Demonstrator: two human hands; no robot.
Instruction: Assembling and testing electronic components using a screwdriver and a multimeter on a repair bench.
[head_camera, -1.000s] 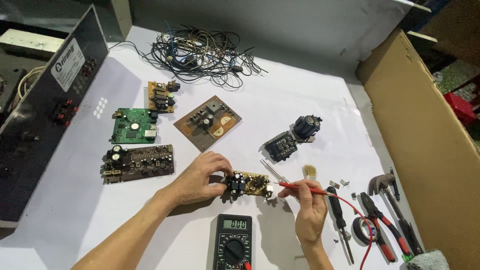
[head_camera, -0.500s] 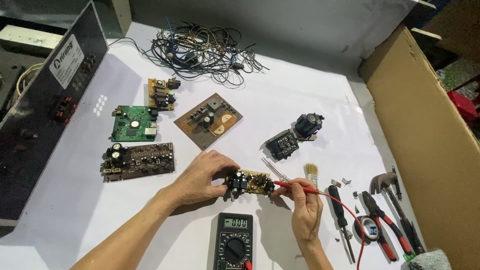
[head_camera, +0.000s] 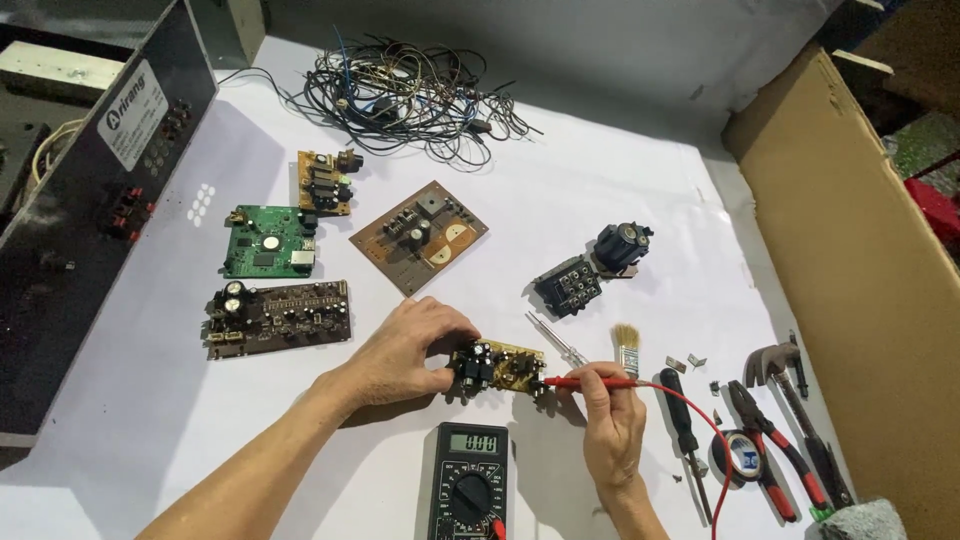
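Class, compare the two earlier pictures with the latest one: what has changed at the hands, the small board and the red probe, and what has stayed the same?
Hardly anything moved. The left hand still grips the small brown board, and the right hand still holds the red probe with its tip at the board's right edge. The meter, the other boards, the brush and the tools lie where they were; only the view shifted slightly.

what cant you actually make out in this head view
- Where the red probe tip touches the small circuit board: too small, and the right hand covers the probe's grip.
- Left end of that board: hidden under the left hand fingers.
- Multimeter: bottom cut off by the frame edge.
- Black amplifier case: cut off by the left edge.
- Hammer and pliers: handles run towards the lower edge, partly overlapping.
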